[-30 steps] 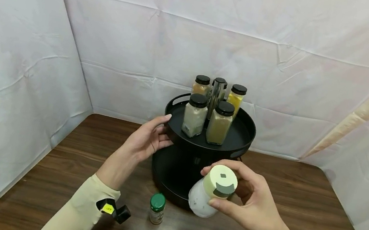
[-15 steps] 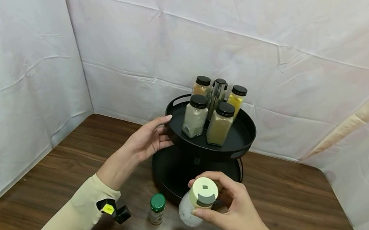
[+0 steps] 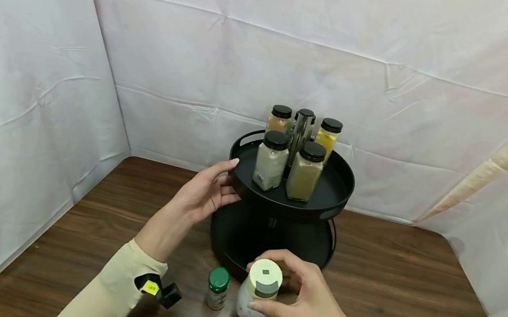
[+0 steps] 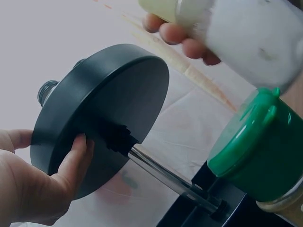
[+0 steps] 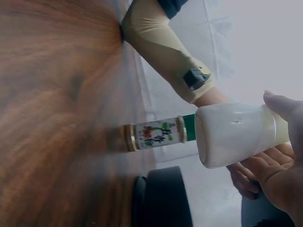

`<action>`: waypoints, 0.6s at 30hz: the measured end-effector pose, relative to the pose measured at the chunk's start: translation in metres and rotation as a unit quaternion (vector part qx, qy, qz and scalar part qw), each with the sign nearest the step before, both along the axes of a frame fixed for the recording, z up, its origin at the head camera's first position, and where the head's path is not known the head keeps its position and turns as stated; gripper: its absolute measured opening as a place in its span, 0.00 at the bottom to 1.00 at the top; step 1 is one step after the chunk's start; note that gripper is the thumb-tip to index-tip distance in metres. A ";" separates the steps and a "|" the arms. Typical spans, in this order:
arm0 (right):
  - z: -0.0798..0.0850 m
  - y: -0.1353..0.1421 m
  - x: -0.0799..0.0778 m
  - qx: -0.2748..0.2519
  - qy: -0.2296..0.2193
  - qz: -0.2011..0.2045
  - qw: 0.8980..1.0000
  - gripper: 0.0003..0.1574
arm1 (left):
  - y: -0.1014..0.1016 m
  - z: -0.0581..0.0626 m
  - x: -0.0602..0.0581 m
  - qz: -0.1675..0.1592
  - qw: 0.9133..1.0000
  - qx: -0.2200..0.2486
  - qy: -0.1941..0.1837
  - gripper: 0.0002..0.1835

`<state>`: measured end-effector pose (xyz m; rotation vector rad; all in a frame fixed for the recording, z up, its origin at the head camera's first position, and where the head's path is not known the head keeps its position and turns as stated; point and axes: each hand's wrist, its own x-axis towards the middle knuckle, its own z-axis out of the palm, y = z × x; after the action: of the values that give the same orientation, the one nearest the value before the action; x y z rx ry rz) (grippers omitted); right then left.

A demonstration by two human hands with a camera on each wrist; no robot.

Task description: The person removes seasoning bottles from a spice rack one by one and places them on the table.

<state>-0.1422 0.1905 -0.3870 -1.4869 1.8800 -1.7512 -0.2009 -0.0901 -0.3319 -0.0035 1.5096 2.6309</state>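
My left hand (image 3: pixel 201 192) grips the left rim of the upper tier of a black two-tier spice turntable (image 3: pixel 286 207), thumb at the rim and other fingers underneath. In the left wrist view, the tier's underside and metal post (image 4: pixel 165 175) show. My right hand (image 3: pixel 310 306) holds a salt shaker-like jar (image 5: pixel 236 135) by its pale yellow cap (image 3: pixel 265 278); its body is whitish. The right wrist view shows the jar's base raised off the table. Just left of it stands a small green-capped seasoning bottle (image 3: pixel 217 288), upright and touched by neither hand.
Several black-lidded spice jars, among them a tan one (image 3: pixel 305 175) and a pale one (image 3: pixel 270 164), stand on the upper tier around the post. The lower tier (image 3: pixel 242 234) sits on the wooden table (image 3: pixel 394 280). White cloth (image 3: pixel 229 66) hangs behind and at both sides.
My right hand has brought the jar leftward and down, from in front of the lower tier to beside the green-capped bottle. My left hand keeps its grip on the upper tier.
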 end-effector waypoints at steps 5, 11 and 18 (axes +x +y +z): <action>-0.009 -0.003 0.001 0.001 0.005 0.007 1.000 0.33 | 0.001 0.000 -0.001 0.000 1.000 -0.001 0.002 0.22; -0.017 -0.005 0.003 0.021 0.000 -0.007 1.000 0.31 | 0.002 0.000 -0.002 0.000 1.000 -0.001 0.003 0.19; -0.026 -0.007 0.001 0.034 -0.012 -0.005 0.999 0.30 | 0.000 0.000 0.000 0.001 1.000 0.000 0.002 0.21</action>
<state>-0.1414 0.1836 -0.4129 -1.4283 1.9170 -1.6841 -0.2013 -0.0898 -0.3324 0.0016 1.5113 2.6344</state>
